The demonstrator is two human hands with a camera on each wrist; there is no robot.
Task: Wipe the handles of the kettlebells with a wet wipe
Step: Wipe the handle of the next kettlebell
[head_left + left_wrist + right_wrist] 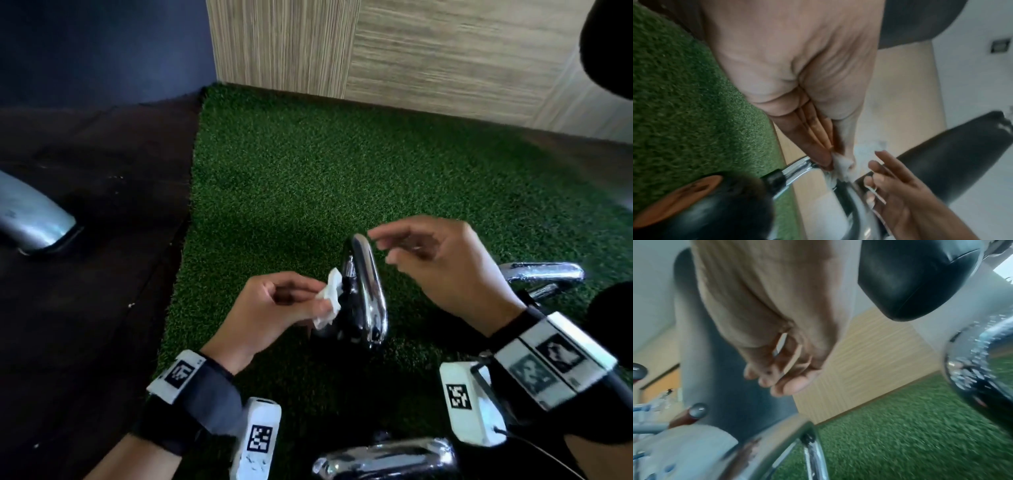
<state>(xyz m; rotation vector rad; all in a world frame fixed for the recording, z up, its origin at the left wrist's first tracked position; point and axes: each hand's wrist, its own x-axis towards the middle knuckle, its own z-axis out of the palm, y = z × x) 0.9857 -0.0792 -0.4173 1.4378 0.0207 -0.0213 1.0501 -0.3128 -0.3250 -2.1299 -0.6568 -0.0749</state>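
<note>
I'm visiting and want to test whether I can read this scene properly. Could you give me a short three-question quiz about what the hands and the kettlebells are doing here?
1. True or false: the right hand grips the chrome kettlebell handle.
2. Which hand holds the wet wipe? A) left hand B) right hand C) neither
3. Fill in: the kettlebells stand on green artificial ______.

Key:
1. False. Its fingers hang loosely curled just beside the handle's top and hold nothing.
2. A. The left hand pinches the crumpled white wipe against the side of the handle.
3. Turf. Two more chrome handles show there, one at the right and one at the bottom edge.
</note>
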